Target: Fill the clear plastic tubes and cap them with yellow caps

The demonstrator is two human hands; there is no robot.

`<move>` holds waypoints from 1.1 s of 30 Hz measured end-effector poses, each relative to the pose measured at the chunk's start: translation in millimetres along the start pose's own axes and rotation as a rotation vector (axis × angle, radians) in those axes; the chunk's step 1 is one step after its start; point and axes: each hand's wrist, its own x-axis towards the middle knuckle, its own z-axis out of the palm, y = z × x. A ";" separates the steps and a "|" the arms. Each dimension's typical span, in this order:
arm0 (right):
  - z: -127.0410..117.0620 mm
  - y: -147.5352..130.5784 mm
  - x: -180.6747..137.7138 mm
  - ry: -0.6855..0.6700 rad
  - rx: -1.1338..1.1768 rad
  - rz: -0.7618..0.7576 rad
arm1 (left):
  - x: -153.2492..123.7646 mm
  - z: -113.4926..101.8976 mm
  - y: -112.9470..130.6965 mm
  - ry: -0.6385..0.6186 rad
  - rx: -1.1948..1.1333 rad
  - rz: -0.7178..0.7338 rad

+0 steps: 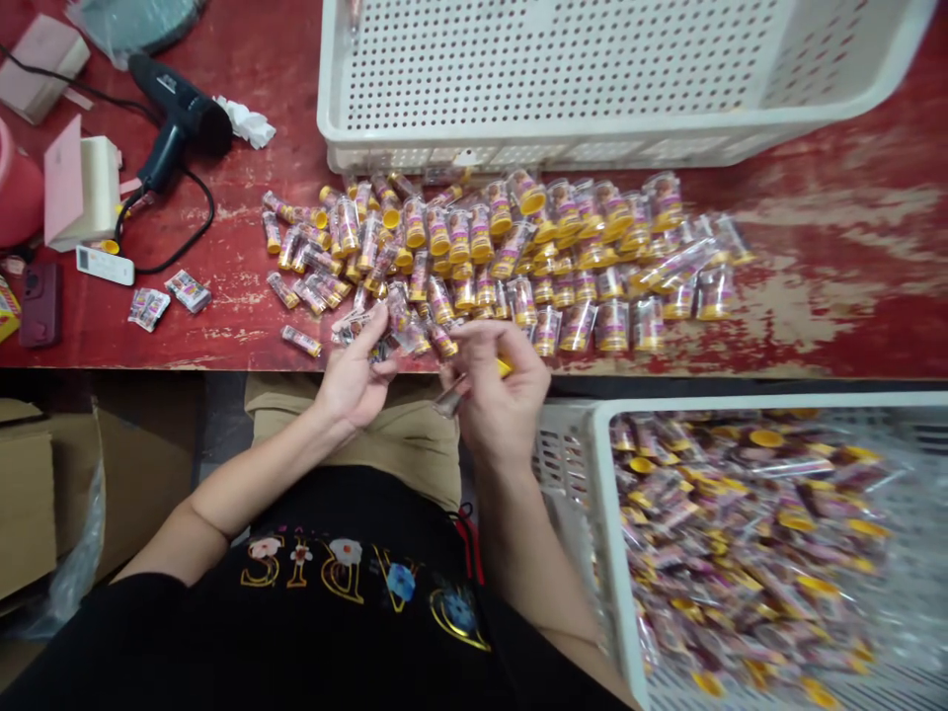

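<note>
My right hand (505, 390) is closed around a small clear plastic tube (450, 399), its transparent end poking out to the left. A bit of yellow (505, 367) shows between the fingers of that hand. To its left, my left hand (357, 383) has its thumb raised and its fingers curled at the table's front edge. Small printed pieces (354, 324) show by that thumb; how the hand grips them is partly hidden. Just beyond both hands lies a broad spread of small clear tubes (459, 237) with yellow ends and purple printing, some upright and others on their sides.
A white perforated basket (592, 133) stands at the back of the red table (829, 257). Another white basket (603, 494), at lower right, holds many similar tubes. On the left are a black heat gun (174, 123) with its cord, a phone (40, 304) and small printed stacks (189, 291).
</note>
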 end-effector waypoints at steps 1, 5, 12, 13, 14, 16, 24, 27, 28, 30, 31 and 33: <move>-2.2 0.7 0.7 -0.024 0.083 0.081 | 1.1 -0.2 1.1 0.017 -0.018 -0.022; -7.0 0.5 1.3 -0.058 0.245 0.169 | 3.0 -1.4 2.1 0.021 -0.016 -0.047; -6.5 6.3 1.6 0.049 -0.020 -0.170 | 0.1 -3.8 -6.1 0.043 0.003 -0.103; -7.3 7.7 1.7 0.075 -0.067 -0.214 | -0.4 -4.3 -7.1 0.041 0.000 -0.117; -7.8 8.5 1.7 0.097 -0.094 -0.239 | -0.9 -4.6 -8.1 0.035 -0.004 -0.127; -7.5 7.7 0.5 0.120 -0.079 -0.227 | -1.6 -4.8 -10.0 0.019 -0.011 -0.136; -0.8 -1.8 -7.2 0.138 0.123 -0.153 | -0.5 -0.1 -12.6 0.062 -0.020 -0.089; -1.0 5.6 -5.8 0.183 0.082 -0.201 | -1.5 -1.0 -14.8 0.043 0.008 -0.095; -1.2 8.0 -5.5 0.199 0.062 -0.218 | -1.9 -1.7 -15.7 0.039 0.017 -0.082; -1.4 11.1 -6.2 0.224 0.001 -0.265 | -2.7 -3.0 -17.1 0.031 0.030 -0.045; -1.5 11.5 -7.3 0.236 -0.035 -0.299 | -3.0 -3.5 -17.4 0.026 0.036 -0.026; -1.6 10.6 -10.4 0.263 -0.105 -0.383 | -3.5 -3.9 -17.1 0.009 0.046 -0.004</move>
